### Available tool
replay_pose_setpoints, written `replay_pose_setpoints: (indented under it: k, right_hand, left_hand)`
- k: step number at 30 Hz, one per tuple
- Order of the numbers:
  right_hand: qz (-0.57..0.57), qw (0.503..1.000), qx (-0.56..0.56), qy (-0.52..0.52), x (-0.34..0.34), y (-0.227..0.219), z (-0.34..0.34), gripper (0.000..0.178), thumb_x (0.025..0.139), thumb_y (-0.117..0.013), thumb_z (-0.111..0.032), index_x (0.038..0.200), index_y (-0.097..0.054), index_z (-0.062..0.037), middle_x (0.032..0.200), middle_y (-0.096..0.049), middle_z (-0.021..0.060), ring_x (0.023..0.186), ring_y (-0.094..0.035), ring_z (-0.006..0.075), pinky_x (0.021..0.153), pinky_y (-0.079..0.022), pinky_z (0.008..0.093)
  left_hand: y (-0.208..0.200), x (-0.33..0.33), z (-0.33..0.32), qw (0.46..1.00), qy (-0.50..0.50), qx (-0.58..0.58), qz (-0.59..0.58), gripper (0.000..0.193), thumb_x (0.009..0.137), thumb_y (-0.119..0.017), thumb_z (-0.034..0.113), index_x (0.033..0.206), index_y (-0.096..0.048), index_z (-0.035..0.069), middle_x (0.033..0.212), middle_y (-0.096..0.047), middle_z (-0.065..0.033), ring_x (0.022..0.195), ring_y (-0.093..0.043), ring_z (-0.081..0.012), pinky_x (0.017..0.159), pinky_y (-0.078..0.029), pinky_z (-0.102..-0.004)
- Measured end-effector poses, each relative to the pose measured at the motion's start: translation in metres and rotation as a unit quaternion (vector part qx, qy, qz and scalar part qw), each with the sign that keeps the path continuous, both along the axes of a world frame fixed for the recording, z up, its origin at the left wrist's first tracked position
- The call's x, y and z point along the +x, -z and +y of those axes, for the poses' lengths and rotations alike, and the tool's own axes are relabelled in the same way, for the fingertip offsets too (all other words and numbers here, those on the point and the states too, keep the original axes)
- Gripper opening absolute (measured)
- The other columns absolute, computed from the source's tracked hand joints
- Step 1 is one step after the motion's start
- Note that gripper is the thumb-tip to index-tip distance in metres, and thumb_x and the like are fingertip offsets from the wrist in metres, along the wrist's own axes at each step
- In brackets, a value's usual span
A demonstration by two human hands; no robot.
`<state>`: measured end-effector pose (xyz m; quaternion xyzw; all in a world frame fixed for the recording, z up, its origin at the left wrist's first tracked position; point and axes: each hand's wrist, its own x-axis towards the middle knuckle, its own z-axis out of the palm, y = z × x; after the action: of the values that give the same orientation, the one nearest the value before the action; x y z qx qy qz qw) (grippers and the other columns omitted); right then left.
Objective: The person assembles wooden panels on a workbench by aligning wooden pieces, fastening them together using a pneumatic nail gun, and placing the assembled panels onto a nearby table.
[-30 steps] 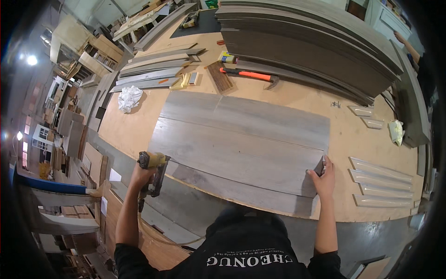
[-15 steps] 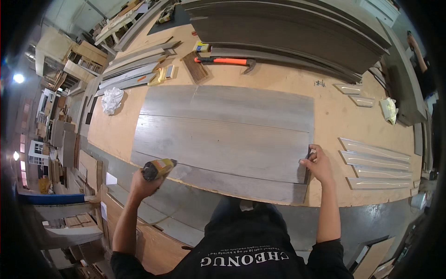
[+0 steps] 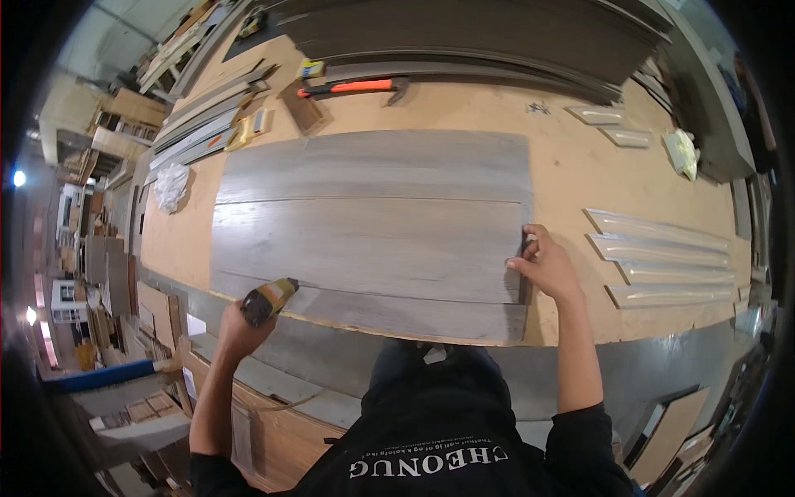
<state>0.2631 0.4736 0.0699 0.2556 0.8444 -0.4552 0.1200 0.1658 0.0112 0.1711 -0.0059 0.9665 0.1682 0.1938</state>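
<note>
A grey wood panel [image 3: 373, 224] made of several boards lies flat on the workbench. My left hand [image 3: 242, 333] is wrapped round a yellow and black tool that looks like a nail gun [image 3: 267, 302], its dark nose close to the panel's near left part. At the panel's right edge, my right hand [image 3: 546, 263] has thumb and fingers closed on a short dark trim strip [image 3: 524, 286] that runs along that edge. Part of the strip is hidden by the fingers.
Several mitred trim pieces [image 3: 662, 273] with pale beads lie at right on the bench [image 3: 571, 195]. Beyond the panel are a hammer [image 3: 356, 86], stacked dark panels [image 3: 472, 37] and loose strips [image 3: 195, 124]. Crumpled white paper [image 3: 171, 188] sits at left, a crumpled wrapper [image 3: 683, 153] at far right.
The whole view has shifted, so the bench appears a little higher and further left. Both hands keep their holds, and their places against the panel look nearly the same.
</note>
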Motion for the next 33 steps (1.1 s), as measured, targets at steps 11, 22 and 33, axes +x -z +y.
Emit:
replay_pose_setpoints:
  k: [11,22,33]
  right_hand:
    - [0.057,0.997,-0.051,-0.017,0.023,0.003,0.001,0.069,0.071,-0.075,-0.013,0.132,-0.044,-0.0026,0.099,-0.061,0.0151,0.085,-0.061,0.0281,0.077,-0.050,0.0356]
    - [0.115,0.991,0.004,-0.073,0.016,0.020,0.015,0.070,0.070,-0.075,-0.021,0.132,-0.045,-0.0065,0.092,-0.064,0.0129,0.082,-0.062,0.0292,0.074,-0.049,0.0378]
    - [0.143,0.988,0.021,-0.047,-0.054,0.032,0.036,0.068,0.073,-0.073,-0.022,0.134,-0.046,-0.0106,0.092,-0.065,0.0112,0.088,-0.061,0.0283,0.077,-0.048,0.0375]
  left_hand:
    - [-0.007,0.029,0.091,0.993,0.097,0.061,-0.006,0.037,0.065,-0.076,0.018,0.094,-0.065,-0.003,0.085,-0.067,-0.0178,0.079,-0.067,-0.0278,0.071,-0.051,-0.0345]
    - [-0.005,0.032,0.110,0.983,0.185,0.007,-0.013,0.024,0.066,-0.070,0.012,0.087,-0.065,0.001,0.074,-0.065,-0.0185,0.076,-0.063,-0.0379,0.066,-0.051,-0.0381]
    - [-0.005,0.062,0.185,0.967,0.248,0.063,-0.002,0.033,0.066,-0.074,0.019,0.093,-0.065,0.002,0.081,-0.066,-0.0168,0.081,-0.063,-0.0358,0.076,-0.049,-0.0402]
